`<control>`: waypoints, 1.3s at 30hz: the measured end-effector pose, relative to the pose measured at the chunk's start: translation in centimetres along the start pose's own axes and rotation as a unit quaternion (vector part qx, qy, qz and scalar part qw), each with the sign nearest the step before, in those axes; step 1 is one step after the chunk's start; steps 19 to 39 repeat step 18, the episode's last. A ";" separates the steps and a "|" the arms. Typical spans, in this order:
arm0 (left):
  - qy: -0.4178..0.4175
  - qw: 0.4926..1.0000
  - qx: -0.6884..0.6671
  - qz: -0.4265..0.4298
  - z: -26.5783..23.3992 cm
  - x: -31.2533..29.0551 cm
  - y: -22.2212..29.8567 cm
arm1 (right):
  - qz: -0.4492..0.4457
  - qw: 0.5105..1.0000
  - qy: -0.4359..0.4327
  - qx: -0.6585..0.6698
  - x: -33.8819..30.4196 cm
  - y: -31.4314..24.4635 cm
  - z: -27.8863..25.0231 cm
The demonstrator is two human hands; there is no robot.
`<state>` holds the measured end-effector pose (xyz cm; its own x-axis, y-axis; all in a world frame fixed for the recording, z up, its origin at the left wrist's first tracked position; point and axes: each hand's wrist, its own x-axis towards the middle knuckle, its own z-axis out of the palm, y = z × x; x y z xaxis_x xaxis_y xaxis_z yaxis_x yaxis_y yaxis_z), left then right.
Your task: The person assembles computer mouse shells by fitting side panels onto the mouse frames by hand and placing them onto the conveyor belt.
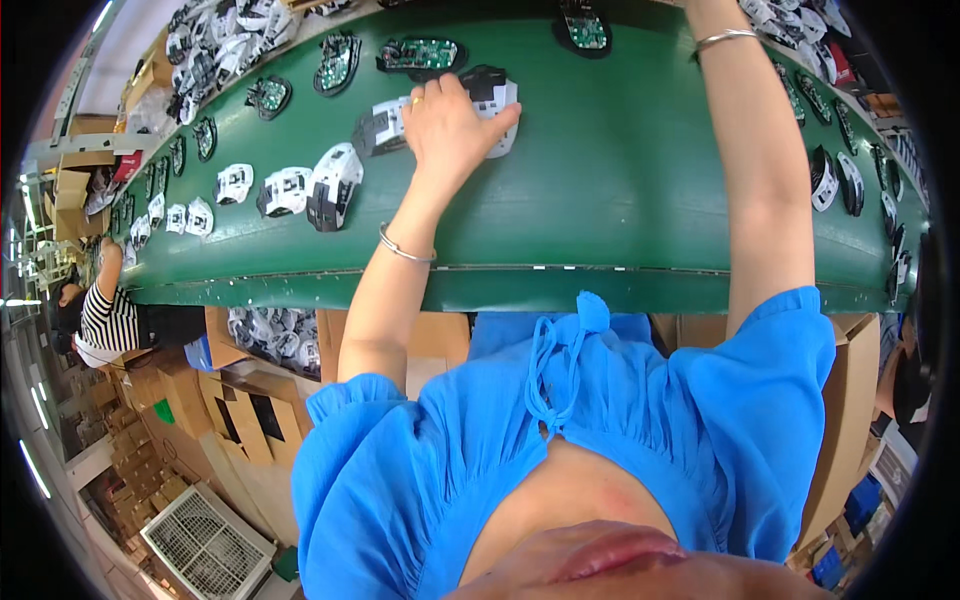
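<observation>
My left hand point(447, 128) lies over the white and black mouse shells on the green belt. Its thumb reaches across a white mouse shell with a black end point(492, 92), and the bent fingers lie at that shell's other side. The fingertips are partly hidden. Left of the fingers, another grey and white shell point(382, 127) touches or nearly touches the hand. Just beyond the fingers sits a black mouse base with a green circuit board point(422, 55). My right arm stretches far forward; its hand is beyond the upper edge of the view.
The green conveyor belt point(600, 215) runs across in front of me. More shells point(335, 185) and circuit-board bases point(338, 63) lie along it. White shells are heaped point(225, 50) behind it. Cardboard boxes point(250, 415) stand below, and another person point(108, 315) is at the far left.
</observation>
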<state>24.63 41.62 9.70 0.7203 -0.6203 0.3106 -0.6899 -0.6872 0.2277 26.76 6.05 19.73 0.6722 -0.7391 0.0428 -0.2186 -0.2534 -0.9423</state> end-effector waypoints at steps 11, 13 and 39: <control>-0.127 0.692 -0.680 -0.205 -1.8 -2.0 1.1 | 0.281 0.816 -0.289 0.415 -4.8 -0.1 -5.4; -0.127 0.603 -0.753 -0.232 -2.0 -2.6 2.3 | 0.268 0.819 -0.273 0.429 -6.4 0.7 -5.0; -0.128 0.486 -0.844 -0.188 -2.9 -3.2 2.9 | 0.054 0.907 -0.261 0.325 -18.9 0.2 -1.7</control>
